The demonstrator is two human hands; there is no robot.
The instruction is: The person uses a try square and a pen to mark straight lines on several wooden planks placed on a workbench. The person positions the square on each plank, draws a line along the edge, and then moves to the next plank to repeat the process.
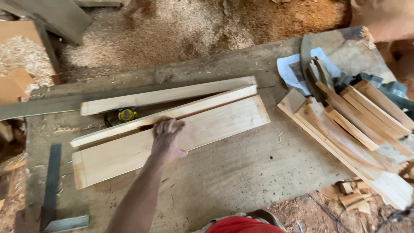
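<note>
My left hand lies flat, palm down and fingers spread, on a wide pale plank that slants across the worn workbench. The fingertips reach the edge of a narrow wooden strip lying along the plank's far side. A second pale strip lies beyond that. Between the two strips sits a yellow tape measure. The hand grips nothing. My right hand is out of view.
A heap of wooden offcuts and slats fills the bench's right side, over papers and a grey power tool. A metal try square lies at the front left. Sawdust covers the ground beyond.
</note>
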